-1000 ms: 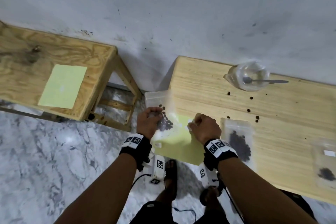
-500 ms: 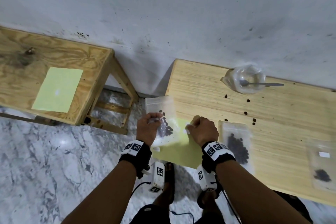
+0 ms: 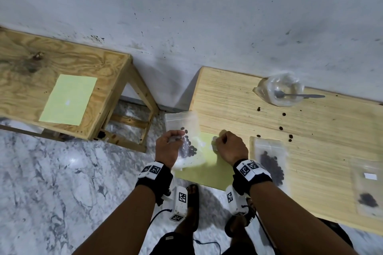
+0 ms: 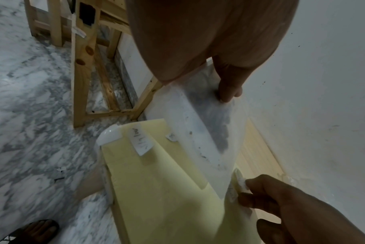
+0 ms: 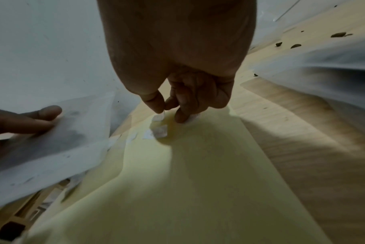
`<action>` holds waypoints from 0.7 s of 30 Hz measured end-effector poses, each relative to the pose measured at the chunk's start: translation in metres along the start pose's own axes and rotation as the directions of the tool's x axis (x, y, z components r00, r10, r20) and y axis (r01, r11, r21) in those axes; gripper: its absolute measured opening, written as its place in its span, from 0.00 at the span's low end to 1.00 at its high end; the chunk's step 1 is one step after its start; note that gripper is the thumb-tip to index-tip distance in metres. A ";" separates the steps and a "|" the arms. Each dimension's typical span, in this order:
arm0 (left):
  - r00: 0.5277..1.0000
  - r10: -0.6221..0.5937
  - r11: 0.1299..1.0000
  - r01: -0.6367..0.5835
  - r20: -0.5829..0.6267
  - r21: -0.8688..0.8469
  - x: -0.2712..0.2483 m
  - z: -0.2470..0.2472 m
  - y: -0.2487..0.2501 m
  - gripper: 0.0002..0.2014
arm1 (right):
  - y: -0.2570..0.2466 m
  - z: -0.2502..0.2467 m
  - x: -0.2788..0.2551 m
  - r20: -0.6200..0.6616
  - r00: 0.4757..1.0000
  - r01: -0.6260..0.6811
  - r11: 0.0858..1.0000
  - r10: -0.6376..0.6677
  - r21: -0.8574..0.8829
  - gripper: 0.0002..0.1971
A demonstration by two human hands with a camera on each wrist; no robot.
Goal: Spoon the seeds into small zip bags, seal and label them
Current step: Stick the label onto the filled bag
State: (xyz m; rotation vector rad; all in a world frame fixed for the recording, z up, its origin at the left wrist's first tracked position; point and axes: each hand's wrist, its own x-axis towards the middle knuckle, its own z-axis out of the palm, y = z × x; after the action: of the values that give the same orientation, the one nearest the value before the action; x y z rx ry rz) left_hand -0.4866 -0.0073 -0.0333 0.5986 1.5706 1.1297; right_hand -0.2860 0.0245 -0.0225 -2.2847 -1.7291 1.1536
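My left hand grips a clear zip bag with dark seeds in it, held off the left end of the light wooden table. The same bag shows under my fingers in the left wrist view. My right hand pinches a small white label between thumb and fingertips at the far edge of a yellow sticker sheet. Other white labels lie on that yellow sheet, one with handwriting.
Two more seed bags lie on the table, one beside my right hand and one at the right edge. A clear bowl with a spoon stands at the back. Loose seeds dot the wood. A wooden stool carries another yellow sheet.
The bag in my left hand has tilted up slightly and shifted left. My right hand stays at the sticker sheet's far edge, pinching the label.
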 end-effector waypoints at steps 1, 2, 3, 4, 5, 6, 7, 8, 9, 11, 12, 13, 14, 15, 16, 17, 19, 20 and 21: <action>1.000 0.001 1.000 -0.001 -0.009 0.003 -0.001 0.001 0.002 0.12 | 0.001 -0.001 0.000 0.003 1.000 -0.010 1.000 0.010 0.023 0.11; 1.000 0.005 1.000 -0.005 -0.020 0.008 -0.003 0.001 0.005 0.10 | 0.002 -0.003 -0.001 -0.005 1.000 -0.022 0.998 0.022 0.054 0.12; 0.999 0.015 1.000 -0.014 -0.031 0.020 -0.005 0.003 0.008 0.09 | 0.004 -0.005 -0.001 -0.029 0.999 -0.025 0.994 0.029 0.110 0.12; 0.999 0.038 0.998 -0.036 -0.038 0.043 -0.007 0.004 0.011 0.08 | 0.004 -0.008 -0.001 -0.068 0.997 -0.016 0.981 0.029 0.194 0.11; 0.997 0.064 0.995 -0.061 -0.037 0.073 -0.009 0.005 0.013 0.08 | 0.005 -0.010 -0.002 -0.111 0.993 0.007 0.955 0.028 0.297 0.11; 0.996 0.089 0.991 -0.085 -0.031 0.103 -0.010 0.007 0.015 0.08 | 0.004 -0.013 -0.003 -0.144 0.989 0.033 0.915 0.027 0.402 0.13; 0.994 0.108 0.986 -0.104 -0.023 0.127 -0.011 0.009 0.018 0.10 | 0.002 -0.016 -0.005 -0.171 0.985 0.066 0.864 0.024 0.499 0.15; 0.993 0.122 0.982 -0.119 -0.011 0.149 -0.012 0.010 0.019 0.11 | -0.001 -0.021 -0.009 -0.188 0.982 0.098 0.812 0.015 0.575 0.16; 0.991 0.133 0.977 -0.133 0.007 0.166 -0.013 0.012 0.021 0.13 | -0.005 -0.025 -0.012 -0.197 0.980 0.130 0.764 -0.005 0.632 0.16; 0.988 0.146 0.972 -0.152 0.043 0.180 -0.015 0.017 0.025 0.17 | -0.015 -0.033 -0.018 -0.171 0.984 0.161 0.696 -0.055 0.700 0.17; 0.987 0.150 0.970 -0.159 0.062 0.184 -0.017 0.020 0.027 0.19 | -0.020 -0.036 -0.021 -0.150 0.985 0.169 0.674 -0.087 0.719 0.16; 0.984 0.161 0.965 -0.174 0.080 0.195 -0.020 0.023 0.030 0.19 | -0.024 -0.038 -0.023 -0.130 0.984 0.178 0.659 -0.122 0.731 0.14; 0.980 0.174 0.960 -0.191 0.095 0.206 -0.022 0.026 0.033 0.19 | -0.029 -0.041 -0.026 -0.119 0.981 0.192 0.658 -0.156 0.728 0.14; 0.977 0.181 0.956 -0.201 0.108 0.213 -0.023 0.029 0.035 0.19 | -0.033 -0.041 -0.027 -0.117 0.975 0.213 0.665 -0.187 0.716 0.14; 0.976 0.186 0.957 -0.207 0.114 0.205 -0.025 0.032 0.036 0.18 | -0.036 -0.041 -0.028 -0.122 0.969 0.239 0.682 -0.215 0.691 0.14; 0.974 0.194 0.958 -0.214 0.117 0.191 -0.026 0.035 0.038 0.16 | -0.039 -0.042 -0.029 -0.128 0.962 0.263 0.705 -0.239 0.659 0.15; 0.970 0.209 0.957 -0.230 0.126 0.180 -0.029 0.038 0.041 0.12 | -0.041 -0.041 -0.030 -0.140 0.954 0.294 0.748 -0.263 0.595 0.17; 0.966 0.222 0.951 -0.245 0.134 0.188 -0.031 0.040 0.043 0.12 | -0.041 -0.041 -0.031 -0.152 0.952 0.304 0.767 -0.265 0.565 0.17; 0.961 0.235 0.946 -0.260 0.143 0.195 -0.033 0.040 0.044 0.13 | -0.041 -0.040 -0.032 -0.166 0.951 0.308 0.787 -0.260 0.534 0.17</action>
State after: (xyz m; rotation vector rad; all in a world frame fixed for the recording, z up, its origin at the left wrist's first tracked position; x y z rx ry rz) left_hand -0.4464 -0.0016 0.0217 1.0125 1.5542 1.0950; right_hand -0.2993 0.0283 0.0418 -1.6361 -1.3950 1.2617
